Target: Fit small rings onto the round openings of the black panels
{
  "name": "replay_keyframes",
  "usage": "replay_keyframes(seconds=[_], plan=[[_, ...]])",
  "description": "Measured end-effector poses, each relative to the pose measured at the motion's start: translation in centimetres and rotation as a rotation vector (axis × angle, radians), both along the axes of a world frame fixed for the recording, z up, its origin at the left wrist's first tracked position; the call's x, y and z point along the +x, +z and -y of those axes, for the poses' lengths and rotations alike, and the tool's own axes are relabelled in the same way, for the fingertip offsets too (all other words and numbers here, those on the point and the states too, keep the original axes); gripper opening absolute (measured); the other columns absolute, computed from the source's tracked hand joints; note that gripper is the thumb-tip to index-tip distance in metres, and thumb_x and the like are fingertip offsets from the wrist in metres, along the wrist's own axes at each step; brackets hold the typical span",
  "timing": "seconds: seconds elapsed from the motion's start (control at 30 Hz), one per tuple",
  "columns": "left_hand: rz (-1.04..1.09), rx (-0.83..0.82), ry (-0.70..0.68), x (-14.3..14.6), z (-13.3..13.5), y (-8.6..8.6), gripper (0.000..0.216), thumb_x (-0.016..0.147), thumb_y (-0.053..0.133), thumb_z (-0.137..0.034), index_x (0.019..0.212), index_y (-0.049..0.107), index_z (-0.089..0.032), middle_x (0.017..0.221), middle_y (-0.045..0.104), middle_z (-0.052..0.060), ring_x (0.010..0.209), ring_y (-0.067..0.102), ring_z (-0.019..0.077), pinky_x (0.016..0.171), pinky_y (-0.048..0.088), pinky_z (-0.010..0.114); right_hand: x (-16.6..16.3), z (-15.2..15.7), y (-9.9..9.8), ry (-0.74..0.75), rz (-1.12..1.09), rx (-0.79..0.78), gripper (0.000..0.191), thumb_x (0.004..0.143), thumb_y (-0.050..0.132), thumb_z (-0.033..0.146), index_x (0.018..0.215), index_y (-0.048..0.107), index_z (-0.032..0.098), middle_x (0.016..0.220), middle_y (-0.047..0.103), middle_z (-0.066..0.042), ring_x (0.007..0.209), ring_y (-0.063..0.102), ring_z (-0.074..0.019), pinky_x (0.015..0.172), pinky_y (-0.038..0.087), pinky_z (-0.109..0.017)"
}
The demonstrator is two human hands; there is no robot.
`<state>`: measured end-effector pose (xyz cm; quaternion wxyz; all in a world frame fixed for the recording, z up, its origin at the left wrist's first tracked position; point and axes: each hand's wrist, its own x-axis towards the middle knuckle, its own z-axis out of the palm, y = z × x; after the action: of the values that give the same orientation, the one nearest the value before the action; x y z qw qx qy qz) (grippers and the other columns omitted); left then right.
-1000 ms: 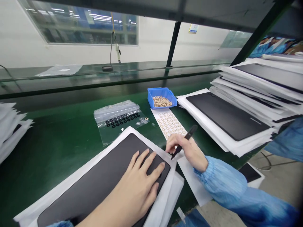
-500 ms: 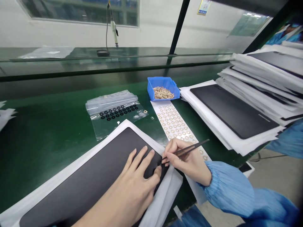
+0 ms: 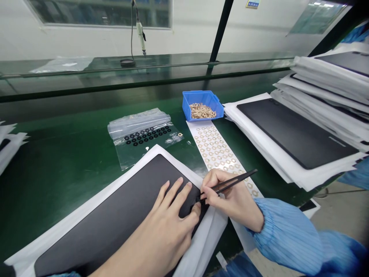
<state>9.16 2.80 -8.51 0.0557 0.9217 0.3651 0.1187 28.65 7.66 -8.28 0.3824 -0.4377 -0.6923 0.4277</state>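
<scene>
My left hand point(image 3: 168, 227) lies flat, fingers spread, on a dark grey panel point(image 3: 121, 215) that rests on white wrapping point(image 3: 201, 246) near the table's front edge. My right hand point(image 3: 227, 196) pinches black tweezers point(image 3: 230, 181), their tips at the panel's right corner next to my left index fingertip. Whatever sits at the tips is too small to make out. A white strip with rows of tan rings point(image 3: 217, 152) lies just behind my right hand.
A blue bin of tan rings point(image 3: 203, 105) stands behind the strip. A clear bag with black rings point(image 3: 142, 134) lies left of it. Stacks of wrapped dark panels point(image 3: 300, 134) fill the right side. More white sheets point(image 3: 7, 146) sit at the far left on the green table point(image 3: 57, 165).
My right hand swung the tweezers from pointing down beside the strip to lying across toward the panel's corner. The view shifted slightly; my left hand stayed on the panel.
</scene>
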Motion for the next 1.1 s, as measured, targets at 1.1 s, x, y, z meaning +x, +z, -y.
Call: replay_keyframes(seconds=[1.1], plan=[[0.000, 0.004, -0.015, -0.12, -0.17, 0.19, 0.038, 0.086, 0.041, -0.009, 0.121, 0.051, -0.017, 0.136, 0.045, 0.019, 0.136, 0.029, 0.0372, 0.100, 0.038, 0.063, -0.12, -0.46, 0.33, 0.067, 0.019, -0.001, 0.019, 0.072, 0.055, 0.013, 0.059, 0.042, 0.020, 0.062, 0.055, -0.001, 0.056, 0.055, -0.0124, 0.052, 0.048, -0.026]])
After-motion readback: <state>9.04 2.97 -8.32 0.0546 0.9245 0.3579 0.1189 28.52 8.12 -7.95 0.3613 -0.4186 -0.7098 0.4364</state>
